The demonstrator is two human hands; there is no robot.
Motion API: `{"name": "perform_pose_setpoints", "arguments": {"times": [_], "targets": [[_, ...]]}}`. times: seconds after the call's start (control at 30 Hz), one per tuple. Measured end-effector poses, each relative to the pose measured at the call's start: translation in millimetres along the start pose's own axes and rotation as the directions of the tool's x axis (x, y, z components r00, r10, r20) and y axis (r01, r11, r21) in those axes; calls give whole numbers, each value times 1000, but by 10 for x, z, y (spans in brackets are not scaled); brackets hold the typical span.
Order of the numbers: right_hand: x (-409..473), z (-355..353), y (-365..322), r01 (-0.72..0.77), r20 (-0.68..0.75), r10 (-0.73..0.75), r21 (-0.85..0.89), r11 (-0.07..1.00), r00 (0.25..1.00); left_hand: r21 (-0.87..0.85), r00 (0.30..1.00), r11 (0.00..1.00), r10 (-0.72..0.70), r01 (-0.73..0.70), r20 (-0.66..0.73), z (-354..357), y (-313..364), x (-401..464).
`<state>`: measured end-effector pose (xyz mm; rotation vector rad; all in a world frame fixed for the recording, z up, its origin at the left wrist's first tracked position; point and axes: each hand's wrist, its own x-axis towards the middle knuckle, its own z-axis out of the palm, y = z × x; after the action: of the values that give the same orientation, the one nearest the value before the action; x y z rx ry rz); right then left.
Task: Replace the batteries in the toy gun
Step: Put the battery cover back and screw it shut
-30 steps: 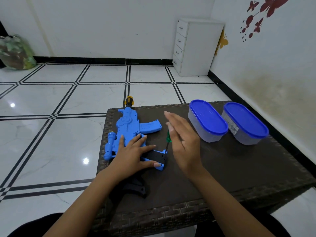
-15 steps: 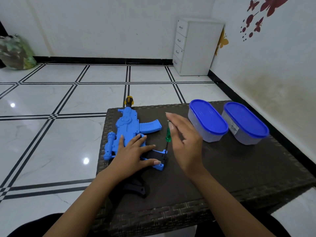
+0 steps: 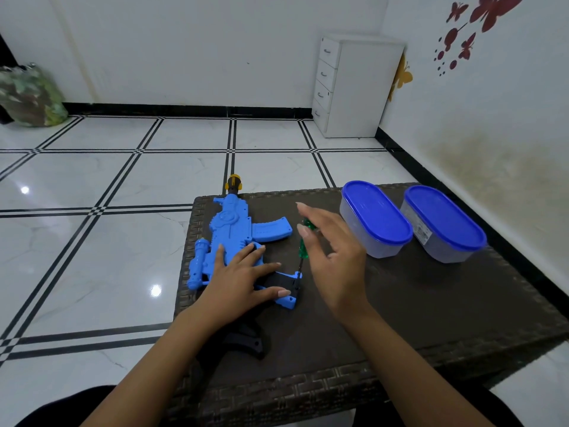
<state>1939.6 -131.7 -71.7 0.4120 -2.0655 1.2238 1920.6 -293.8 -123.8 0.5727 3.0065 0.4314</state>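
Note:
A blue toy gun (image 3: 234, 229) with a yellow muzzle and a black stock lies flat on the dark woven table (image 3: 431, 303), muzzle pointing away from me. My left hand (image 3: 243, 278) rests flat on its body with straight fingers, holding it down. My right hand (image 3: 335, 260) pinches a green-handled screwdriver (image 3: 303, 251) that stands nearly upright. The screwdriver's thin shaft meets the black panel on the gun's grip, right by my left fingertips. My right hand's other fingers are spread above the handle. No batteries are in sight.
Two clear containers with blue lids (image 3: 375, 217) (image 3: 443, 223) stand side by side at the table's far right. A white drawer cabinet (image 3: 360, 84) stands in the room's corner, and a bag (image 3: 30, 97) sits on the tiled floor at far left.
My right hand has shifted slightly around the screwdriver handle, its fingers changing position. The left hand and the gun have stayed where they were.

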Motion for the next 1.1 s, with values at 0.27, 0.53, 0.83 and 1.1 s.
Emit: {"name": "perform_pose_setpoints", "arguments": {"times": [0.27,0.53,0.83,1.1], "targets": [[-4,-11,-33,-24,-19,24,16,1000,1000,-6,1000,1000,2,-2,-2,5,-6,4],[10,-20,-51,5,22,-6,44,999,1000,-4,1000,1000,0,0,-2,4,-5,5],[-10,-41,-70,-65,10,64,83,994,998,-4,1000,1000,0,0,12,2,-8,9],[-9,-41,-61,-50,-12,51,55,997,999,14,1000,1000,-3,3,19,-9,-2,6]]}}
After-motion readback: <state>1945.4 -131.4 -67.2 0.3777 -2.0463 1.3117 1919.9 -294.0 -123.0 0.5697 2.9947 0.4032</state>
